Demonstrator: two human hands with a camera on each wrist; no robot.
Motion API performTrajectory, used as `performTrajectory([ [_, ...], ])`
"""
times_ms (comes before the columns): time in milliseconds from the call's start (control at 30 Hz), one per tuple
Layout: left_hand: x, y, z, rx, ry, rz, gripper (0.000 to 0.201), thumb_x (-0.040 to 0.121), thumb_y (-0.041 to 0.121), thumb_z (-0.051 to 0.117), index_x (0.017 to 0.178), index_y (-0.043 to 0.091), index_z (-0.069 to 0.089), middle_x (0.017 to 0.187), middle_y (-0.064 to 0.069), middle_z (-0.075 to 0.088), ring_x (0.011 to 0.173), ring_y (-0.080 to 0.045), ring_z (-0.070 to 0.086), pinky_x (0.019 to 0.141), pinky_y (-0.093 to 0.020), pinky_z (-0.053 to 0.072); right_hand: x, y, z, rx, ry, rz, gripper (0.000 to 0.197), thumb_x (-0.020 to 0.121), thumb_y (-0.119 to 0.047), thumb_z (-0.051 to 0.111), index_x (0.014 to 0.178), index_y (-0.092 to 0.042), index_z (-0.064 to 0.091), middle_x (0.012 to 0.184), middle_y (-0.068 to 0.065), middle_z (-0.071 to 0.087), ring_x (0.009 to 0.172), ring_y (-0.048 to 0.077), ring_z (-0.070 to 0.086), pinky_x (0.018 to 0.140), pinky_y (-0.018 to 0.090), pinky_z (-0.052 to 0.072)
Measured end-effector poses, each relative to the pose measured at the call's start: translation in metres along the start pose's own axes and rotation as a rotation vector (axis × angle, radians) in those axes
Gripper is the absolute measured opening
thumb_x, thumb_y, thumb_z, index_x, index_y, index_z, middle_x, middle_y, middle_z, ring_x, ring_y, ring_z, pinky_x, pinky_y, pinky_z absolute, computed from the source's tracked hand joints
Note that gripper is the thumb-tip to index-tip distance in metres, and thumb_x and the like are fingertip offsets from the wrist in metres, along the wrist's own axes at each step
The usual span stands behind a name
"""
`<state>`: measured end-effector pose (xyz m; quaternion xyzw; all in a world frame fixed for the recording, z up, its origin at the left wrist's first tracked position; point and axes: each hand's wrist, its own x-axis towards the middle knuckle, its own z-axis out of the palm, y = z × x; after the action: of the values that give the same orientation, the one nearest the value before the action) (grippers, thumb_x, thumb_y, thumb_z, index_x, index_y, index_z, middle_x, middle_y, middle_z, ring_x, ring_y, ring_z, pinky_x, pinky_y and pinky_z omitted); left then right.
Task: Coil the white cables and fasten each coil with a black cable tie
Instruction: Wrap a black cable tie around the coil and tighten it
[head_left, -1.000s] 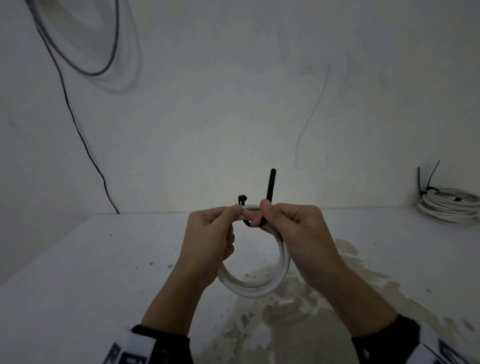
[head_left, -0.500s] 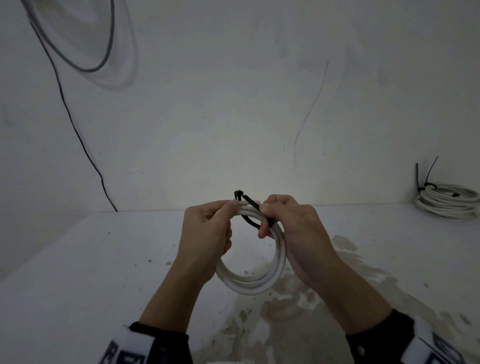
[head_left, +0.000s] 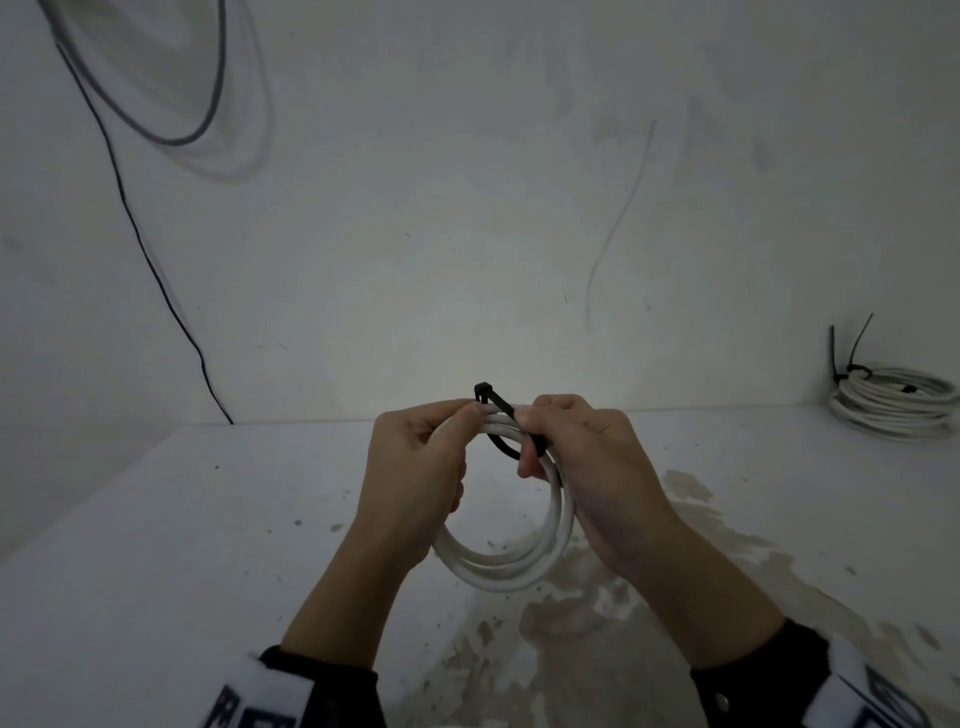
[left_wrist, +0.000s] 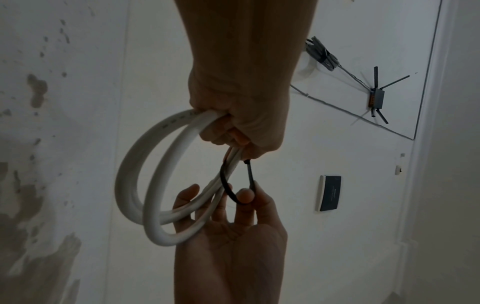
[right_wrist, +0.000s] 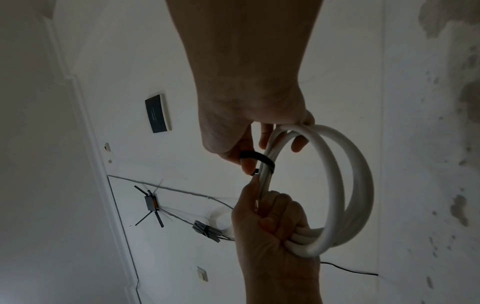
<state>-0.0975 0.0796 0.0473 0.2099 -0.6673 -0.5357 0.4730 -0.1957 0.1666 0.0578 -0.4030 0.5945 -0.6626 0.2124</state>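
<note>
Left hand: the left hand (head_left: 415, 467) is a closed fist round the top left of the white coil (head_left: 519, 571), fingers curled about the bunched strands, thumb and forefinger pressed on top by the tie's head.
Right hand: the right hand (head_left: 587, 462) pinches the black cable tie (head_left: 501, 410) between thumb and forefinger, just to the right of the left hand's grip; its other fingers lie loosely against the coil's right side.
Coil: a few loops of white cable (left_wrist: 155, 185) hang down from the two grips, held in the air above the floor (head_left: 208, 571).
Tie: the strap (right_wrist: 259, 158) runs round the strands between the two hands, in a slack loop not drawn tight; its square head (head_left: 482, 391) stands up just above the left thumb. Whether the tail has entered the head is hard to tell, as the fingers cover that spot.
Tied coil: a second white coil (head_left: 893, 410) lies on the floor well to the right of the hands, against the wall (head_left: 467, 208), with black tie tails (head_left: 860, 343) sticking up from it.
Floor: stained patches (head_left: 597, 623) spread below the right hand's grip.
Wall: a thin dark wire (head_left: 145, 249) runs down it, well to the left of the hands.
</note>
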Motion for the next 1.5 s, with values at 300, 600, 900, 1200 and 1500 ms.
performTrajectory([
  [300,-0.001,0.0,0.0,0.047,-0.041,0.062,0.021,0.092,0.011,0.054,0.094,0.016,0.075,0.037,0.009,0.031,0.035,-0.008,0.024,0.038,-0.016,0.026,0.001,0.001,-0.002,0.024,0.003,0.002,0.052,0.087,-0.017,0.056,0.035,-0.016,0.05,0.083,0.001,0.055,0.073,0.007,0.057,0.071,0.027,0.045],
  [600,-0.004,0.004,0.0,0.175,-0.056,0.207,0.029,0.091,0.014,0.055,0.081,0.037,0.069,0.038,0.003,0.035,0.036,-0.014,0.027,0.034,-0.017,0.028,0.001,0.003,-0.001,0.067,0.036,0.004,0.037,0.088,-0.02,0.055,0.067,0.01,0.057,0.092,0.026,0.058,0.083,0.025,0.059,0.088,0.046,0.049],
  [900,-0.005,0.009,-0.004,0.277,-0.112,0.376,0.027,0.09,0.009,0.057,0.09,0.034,0.066,0.041,0.006,0.049,0.032,-0.006,0.029,0.037,-0.012,0.024,-0.001,-0.004,0.0,0.049,-0.005,-0.05,0.043,0.093,-0.019,0.052,0.051,-0.013,0.047,0.097,0.0,0.051,0.087,0.014,0.057,0.083,0.031,0.05],
  [1200,-0.007,0.007,-0.001,0.356,-0.15,0.476,0.017,0.089,0.005,0.057,0.095,0.008,0.073,0.041,0.019,0.049,0.034,-0.002,0.037,0.041,-0.005,0.025,-0.001,-0.006,-0.003,0.188,-0.038,-0.007,0.052,0.089,-0.007,0.051,0.039,-0.019,0.055,0.073,-0.003,0.054,0.067,0.011,0.053,0.075,0.031,0.047],
  [1500,-0.007,0.008,0.001,0.475,-0.202,0.551,0.019,0.089,0.015,0.056,0.086,0.009,0.074,0.049,0.01,0.056,0.037,-0.006,0.041,0.041,-0.008,0.028,0.001,0.001,-0.002,0.141,-0.054,-0.076,0.048,0.095,-0.022,0.049,0.048,-0.014,0.053,0.101,-0.002,0.054,0.088,0.008,0.058,0.088,0.03,0.048],
])
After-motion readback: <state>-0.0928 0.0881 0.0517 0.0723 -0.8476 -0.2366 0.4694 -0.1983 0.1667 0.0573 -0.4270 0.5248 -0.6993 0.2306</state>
